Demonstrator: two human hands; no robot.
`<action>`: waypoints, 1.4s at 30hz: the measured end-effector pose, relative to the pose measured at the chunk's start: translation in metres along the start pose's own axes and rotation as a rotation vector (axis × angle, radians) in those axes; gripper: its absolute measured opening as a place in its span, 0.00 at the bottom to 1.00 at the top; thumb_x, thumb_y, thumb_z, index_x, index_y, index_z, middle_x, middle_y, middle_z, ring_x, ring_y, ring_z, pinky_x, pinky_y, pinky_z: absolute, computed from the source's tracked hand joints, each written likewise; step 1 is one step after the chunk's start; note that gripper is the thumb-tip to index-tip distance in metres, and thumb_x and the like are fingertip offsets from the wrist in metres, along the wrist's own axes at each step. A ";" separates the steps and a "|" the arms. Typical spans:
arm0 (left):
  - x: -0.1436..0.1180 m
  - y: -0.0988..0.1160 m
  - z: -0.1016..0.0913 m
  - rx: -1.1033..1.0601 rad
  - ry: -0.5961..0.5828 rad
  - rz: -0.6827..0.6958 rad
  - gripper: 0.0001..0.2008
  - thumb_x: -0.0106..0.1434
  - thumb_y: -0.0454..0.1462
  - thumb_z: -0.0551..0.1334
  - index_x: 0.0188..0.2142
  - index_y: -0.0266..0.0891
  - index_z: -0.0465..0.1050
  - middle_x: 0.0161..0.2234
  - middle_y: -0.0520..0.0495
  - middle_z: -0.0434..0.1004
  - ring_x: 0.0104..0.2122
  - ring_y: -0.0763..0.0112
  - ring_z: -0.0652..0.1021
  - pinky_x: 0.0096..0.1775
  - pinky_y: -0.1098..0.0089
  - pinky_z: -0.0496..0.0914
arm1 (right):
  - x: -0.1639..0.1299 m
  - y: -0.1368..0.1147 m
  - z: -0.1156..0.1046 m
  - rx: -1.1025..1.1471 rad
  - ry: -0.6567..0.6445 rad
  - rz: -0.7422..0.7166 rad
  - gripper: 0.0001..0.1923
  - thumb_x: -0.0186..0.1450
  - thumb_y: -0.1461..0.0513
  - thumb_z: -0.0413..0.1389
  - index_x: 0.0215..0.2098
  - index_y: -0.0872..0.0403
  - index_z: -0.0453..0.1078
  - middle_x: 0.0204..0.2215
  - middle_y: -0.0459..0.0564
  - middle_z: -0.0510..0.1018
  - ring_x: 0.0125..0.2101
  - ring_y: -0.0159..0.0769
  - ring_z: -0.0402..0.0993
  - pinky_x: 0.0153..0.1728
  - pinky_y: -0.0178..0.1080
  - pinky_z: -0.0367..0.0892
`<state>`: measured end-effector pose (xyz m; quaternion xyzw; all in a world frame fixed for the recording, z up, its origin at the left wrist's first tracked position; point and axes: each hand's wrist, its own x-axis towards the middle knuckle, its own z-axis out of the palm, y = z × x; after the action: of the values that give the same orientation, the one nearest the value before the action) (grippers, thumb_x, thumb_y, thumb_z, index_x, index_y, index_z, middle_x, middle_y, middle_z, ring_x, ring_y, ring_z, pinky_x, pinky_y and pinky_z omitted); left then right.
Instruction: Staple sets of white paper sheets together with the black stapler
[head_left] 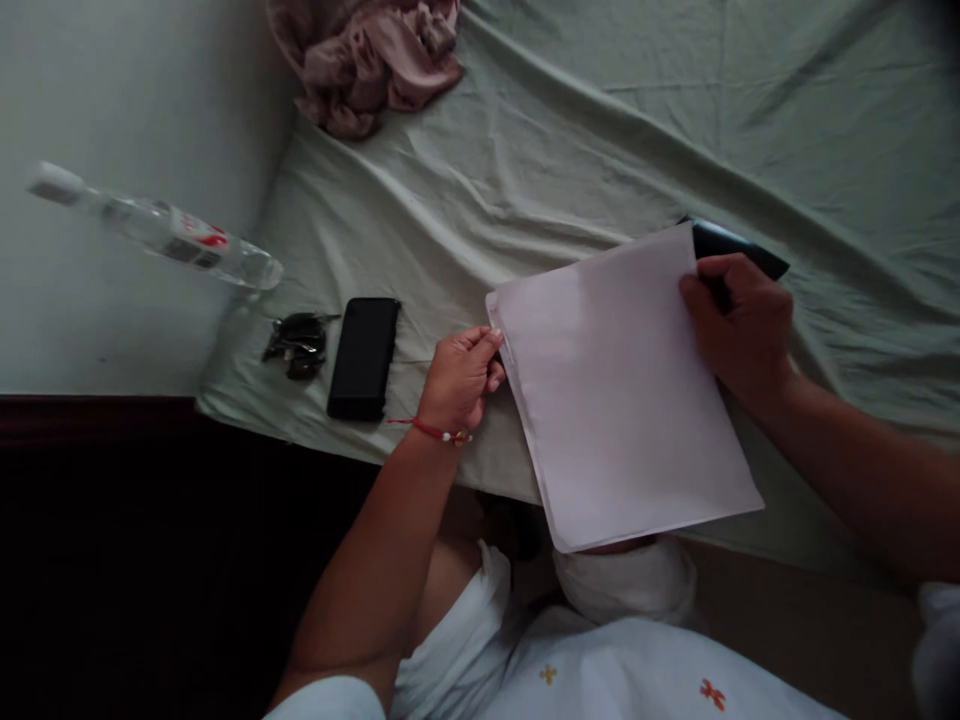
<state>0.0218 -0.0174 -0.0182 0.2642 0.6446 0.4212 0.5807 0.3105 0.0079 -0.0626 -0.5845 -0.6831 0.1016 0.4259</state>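
A: Where are the papers?

B: The papers (622, 400) lie on the bed (525, 170), their near end hanging past its edge above the person's lap.

A: And the hands?

B: The left hand (459, 378) pinches the stack's left corner, fingers (484, 340) clenched on the edge. The right hand (739, 320) sits at the far right corner, its fingers curled over the sheets and around a dark object (731, 245) that pokes out behind them. What that object is, I cannot tell.

A: Anything on the left wrist?

B: A red bracelet (435, 431).

A: What else is on the bed?

B: A phone (364, 357) lies face down left of the left hand, with keys (297, 345) just beside it. A bottle (157, 228) lies tilted near the wall, and a pink cloth (375, 60) is bunched at the far edge.
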 end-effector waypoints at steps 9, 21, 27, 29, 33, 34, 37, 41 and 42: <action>0.001 0.001 0.001 0.021 -0.004 -0.018 0.17 0.69 0.29 0.62 0.23 0.37 0.68 0.18 0.58 0.62 0.13 0.86 0.61 0.16 0.81 0.52 | 0.000 -0.003 -0.002 -0.025 0.029 -0.031 0.08 0.70 0.58 0.56 0.37 0.54 0.74 0.27 0.44 0.75 0.27 0.29 0.67 0.32 0.36 0.62; 0.000 -0.003 -0.001 0.079 -0.142 0.058 0.14 0.69 0.31 0.62 0.25 0.35 0.70 0.21 0.58 0.63 0.13 0.86 0.62 0.16 0.81 0.52 | 0.002 -0.001 -0.003 0.015 0.023 0.046 0.09 0.70 0.58 0.57 0.38 0.55 0.76 0.25 0.43 0.73 0.25 0.28 0.64 0.30 0.35 0.59; 0.000 -0.004 -0.001 0.081 -0.166 0.048 0.15 0.70 0.32 0.61 0.25 0.35 0.70 0.21 0.57 0.64 0.13 0.87 0.62 0.16 0.81 0.52 | 0.002 0.001 -0.002 0.013 0.035 0.029 0.09 0.70 0.58 0.57 0.38 0.55 0.75 0.25 0.43 0.72 0.26 0.28 0.63 0.30 0.36 0.59; 0.000 -0.004 -0.001 0.085 -0.171 0.051 0.15 0.70 0.33 0.61 0.25 0.35 0.70 0.21 0.57 0.64 0.13 0.87 0.62 0.16 0.82 0.53 | 0.001 0.002 -0.002 0.021 0.031 0.036 0.08 0.70 0.58 0.57 0.38 0.55 0.74 0.26 0.43 0.71 0.26 0.28 0.63 0.30 0.36 0.59; 0.000 -0.004 -0.001 0.084 -0.170 0.042 0.16 0.71 0.32 0.60 0.25 0.35 0.70 0.21 0.57 0.64 0.14 0.87 0.62 0.16 0.82 0.52 | 0.001 0.001 -0.002 0.007 0.010 0.083 0.09 0.70 0.57 0.56 0.38 0.54 0.74 0.25 0.43 0.71 0.26 0.28 0.62 0.30 0.35 0.59; -0.001 -0.004 -0.001 0.084 -0.169 0.039 0.17 0.72 0.31 0.59 0.24 0.35 0.69 0.21 0.57 0.64 0.14 0.87 0.62 0.16 0.82 0.52 | 0.001 0.001 -0.002 0.004 0.007 0.084 0.09 0.70 0.57 0.56 0.38 0.54 0.74 0.25 0.43 0.71 0.26 0.28 0.62 0.30 0.35 0.59; -0.002 -0.003 0.000 0.083 -0.163 0.033 0.17 0.72 0.30 0.58 0.24 0.35 0.69 0.21 0.57 0.63 0.14 0.87 0.63 0.16 0.82 0.53 | 0.000 0.001 -0.002 0.019 0.013 0.064 0.10 0.70 0.57 0.56 0.39 0.54 0.75 0.25 0.43 0.71 0.25 0.28 0.62 0.30 0.35 0.59; -0.003 -0.002 0.000 0.085 -0.163 0.035 0.17 0.71 0.30 0.59 0.24 0.35 0.68 0.21 0.57 0.64 0.15 0.87 0.64 0.17 0.82 0.54 | 0.001 0.000 -0.003 0.030 0.020 0.052 0.08 0.70 0.58 0.57 0.38 0.54 0.74 0.25 0.43 0.71 0.25 0.28 0.62 0.29 0.35 0.59; -0.004 -0.002 0.000 0.088 -0.166 0.036 0.16 0.71 0.30 0.60 0.24 0.35 0.68 0.21 0.57 0.64 0.15 0.87 0.64 0.17 0.82 0.54 | 0.001 0.001 -0.002 0.030 0.019 0.054 0.08 0.70 0.58 0.57 0.38 0.54 0.74 0.25 0.43 0.71 0.25 0.28 0.62 0.29 0.35 0.59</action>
<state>0.0226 -0.0212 -0.0177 0.3350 0.6073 0.3797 0.6122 0.3128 0.0080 -0.0611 -0.5974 -0.6614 0.1177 0.4380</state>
